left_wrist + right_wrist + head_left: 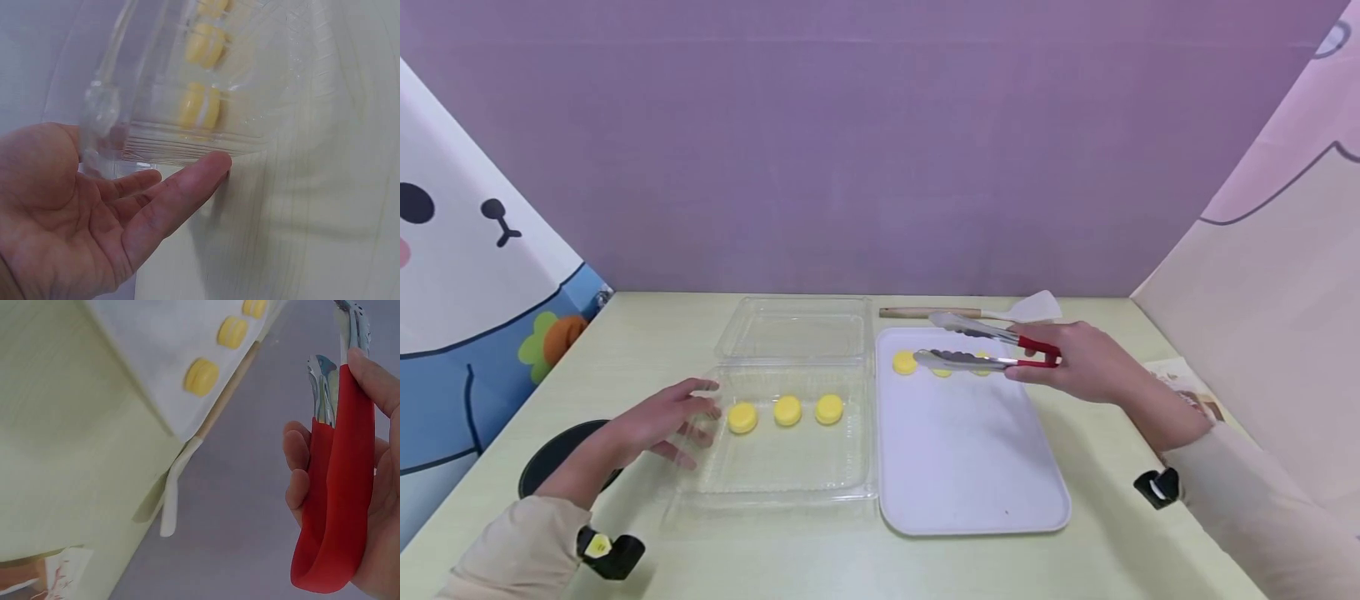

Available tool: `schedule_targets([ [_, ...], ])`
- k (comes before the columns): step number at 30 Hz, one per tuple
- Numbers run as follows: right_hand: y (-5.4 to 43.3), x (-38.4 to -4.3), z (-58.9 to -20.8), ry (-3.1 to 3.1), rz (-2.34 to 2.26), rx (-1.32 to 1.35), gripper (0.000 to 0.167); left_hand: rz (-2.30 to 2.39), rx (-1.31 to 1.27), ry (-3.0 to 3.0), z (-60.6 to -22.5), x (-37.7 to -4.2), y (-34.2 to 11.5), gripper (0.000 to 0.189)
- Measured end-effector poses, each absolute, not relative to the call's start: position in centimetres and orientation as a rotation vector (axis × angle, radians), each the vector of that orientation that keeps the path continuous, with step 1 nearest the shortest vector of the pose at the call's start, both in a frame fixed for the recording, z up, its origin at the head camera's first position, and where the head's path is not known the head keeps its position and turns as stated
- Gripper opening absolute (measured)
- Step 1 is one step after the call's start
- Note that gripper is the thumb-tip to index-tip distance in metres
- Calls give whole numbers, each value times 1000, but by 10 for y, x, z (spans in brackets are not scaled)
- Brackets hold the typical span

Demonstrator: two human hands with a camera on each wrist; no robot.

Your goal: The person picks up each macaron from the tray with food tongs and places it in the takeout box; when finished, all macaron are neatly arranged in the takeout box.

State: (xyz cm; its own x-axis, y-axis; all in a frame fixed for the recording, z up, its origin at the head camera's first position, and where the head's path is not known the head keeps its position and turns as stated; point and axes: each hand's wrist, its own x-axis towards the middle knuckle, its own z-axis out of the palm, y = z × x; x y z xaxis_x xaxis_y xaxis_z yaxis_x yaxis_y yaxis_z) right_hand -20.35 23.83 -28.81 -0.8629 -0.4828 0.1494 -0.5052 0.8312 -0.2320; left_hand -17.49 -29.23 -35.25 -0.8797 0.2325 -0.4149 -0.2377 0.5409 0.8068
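My right hand (pixel 1078 362) grips red-handled metal tongs (pixel 347 487), whose scalloped tips are spread apart above the far part of a white tray (pixel 962 467). Three yellow macarons lie in a row at that end, and the left one (pixel 905 362) shows fully while the tongs partly cover the others in the head view. To the left, a clear plastic container (pixel 782 479) with its lid (pixel 797 329) folded back holds three yellow macarons (pixel 787 410). By the container's left side is my left hand (pixel 658 429), fingers loosely extended, thumb (pixel 187 190) right at the wall.
Behind the tray lies a white spatula (pixel 1033 307) with a wooden handle. A black round dish (pixel 561 454) is partly hidden by the left forearm. A printed packet (pixel 1183 379) rests at the right edge, and a purple wall (pixel 880 167) stands behind the table.
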Motion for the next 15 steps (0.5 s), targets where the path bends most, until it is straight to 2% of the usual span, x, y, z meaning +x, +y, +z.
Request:
schedule_targets([
  [15, 275, -204, -307, -3062, 418, 585, 67, 1296, -22, 2311, -353, -175, -292, 62],
])
